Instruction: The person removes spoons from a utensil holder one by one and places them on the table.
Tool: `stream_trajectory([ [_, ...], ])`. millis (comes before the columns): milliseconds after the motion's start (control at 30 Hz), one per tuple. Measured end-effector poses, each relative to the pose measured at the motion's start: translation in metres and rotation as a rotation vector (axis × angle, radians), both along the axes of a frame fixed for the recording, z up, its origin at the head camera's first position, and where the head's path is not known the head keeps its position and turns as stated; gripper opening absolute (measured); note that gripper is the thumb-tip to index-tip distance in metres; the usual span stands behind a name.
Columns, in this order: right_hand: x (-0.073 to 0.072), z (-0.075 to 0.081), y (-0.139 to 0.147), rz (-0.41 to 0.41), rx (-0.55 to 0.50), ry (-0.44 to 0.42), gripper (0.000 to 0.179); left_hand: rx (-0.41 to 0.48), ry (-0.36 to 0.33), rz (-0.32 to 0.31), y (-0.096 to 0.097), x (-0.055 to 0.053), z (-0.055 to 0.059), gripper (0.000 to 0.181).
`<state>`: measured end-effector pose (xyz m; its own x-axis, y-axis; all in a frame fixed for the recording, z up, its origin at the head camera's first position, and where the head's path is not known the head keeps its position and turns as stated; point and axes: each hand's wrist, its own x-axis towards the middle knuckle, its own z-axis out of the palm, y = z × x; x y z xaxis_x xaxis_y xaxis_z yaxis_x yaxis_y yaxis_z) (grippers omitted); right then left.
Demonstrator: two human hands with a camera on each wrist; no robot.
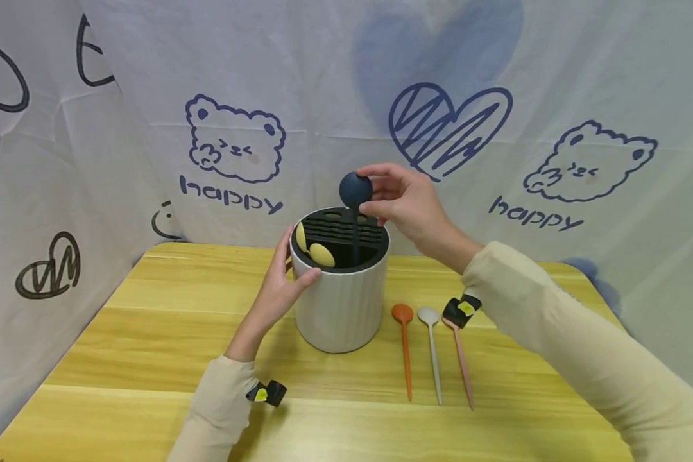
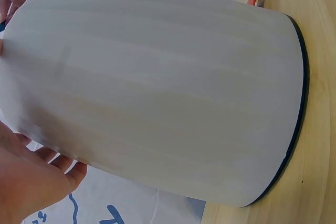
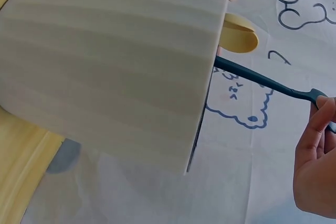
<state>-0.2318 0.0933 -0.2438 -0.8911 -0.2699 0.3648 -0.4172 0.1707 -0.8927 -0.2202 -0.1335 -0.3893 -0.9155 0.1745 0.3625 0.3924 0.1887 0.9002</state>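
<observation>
A white ribbed utensil holder [image 1: 339, 311] with a black slotted insert stands upright on the table. My left hand [image 1: 280, 282] holds its left side near the top, thumb at the front rim and fingers round the side. Above the opening, my right hand [image 1: 407, 202] pinches a dark blue spoon [image 1: 355, 190] by its round head. The spoon's handle [image 3: 257, 78] points down into the holder; its lower end is hidden inside. Two yellow utensil heads [image 1: 322, 255] stick out at the holder's left, near my left thumb.
Right of the holder, an orange spoon [image 1: 406, 350], a pale grey spoon [image 1: 434, 353] and a pink utensil [image 1: 464, 366] lie side by side on the wooden table [image 1: 127, 333]. My right wrist camera [image 1: 462, 310] covers the pink one's head. A printed cloth [image 1: 323, 77] hangs behind.
</observation>
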Motion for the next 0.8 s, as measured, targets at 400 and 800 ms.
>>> stream_trajectory([
  [400, -0.003, 0.017, 0.009, -0.026, -0.064, 0.104, 0.045, 0.002, 0.007, 0.005, 0.0, 0.001, 0.0, 0.094],
  [800, -0.001, 0.041, 0.016, -0.017, -0.229, 0.137, 0.048, -0.002, 0.012, 0.007, 0.001, 0.0, 0.0, 0.093],
])
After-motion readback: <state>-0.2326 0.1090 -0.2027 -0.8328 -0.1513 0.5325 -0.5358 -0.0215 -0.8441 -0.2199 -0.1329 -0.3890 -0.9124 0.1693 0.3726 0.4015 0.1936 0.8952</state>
